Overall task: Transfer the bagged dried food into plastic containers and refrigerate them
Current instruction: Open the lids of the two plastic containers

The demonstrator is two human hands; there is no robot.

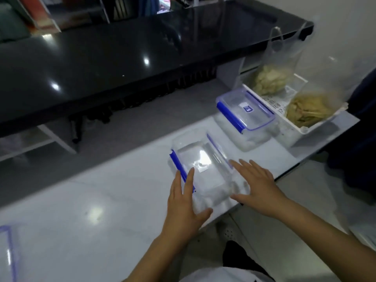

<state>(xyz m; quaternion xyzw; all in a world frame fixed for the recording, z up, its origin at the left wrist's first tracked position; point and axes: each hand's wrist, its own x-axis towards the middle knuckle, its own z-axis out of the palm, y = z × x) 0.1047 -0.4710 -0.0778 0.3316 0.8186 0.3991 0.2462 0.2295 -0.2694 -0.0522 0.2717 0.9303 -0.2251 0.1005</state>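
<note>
A clear plastic container point(203, 159) with blue clips and its lid on sits near the front edge of the white table point(101, 200). My left hand point(185, 202) lies flat against its left side, fingers spread. My right hand point(256, 188) rests open against its right side. A second lidded container point(246, 117) stands further back to the right. Behind it, a white basket point(305, 129) holds two clear bags of dried food: a pale one point(270, 80) at the back and a yellowish one point(309, 108) in front.
A glossy black counter point(122, 58) runs across the back, raised above the table. Part of another blue-rimmed container point(8, 251) shows at the bottom left. The table's right end lies just past the basket. A dark shape point(362, 129) stands at the far right.
</note>
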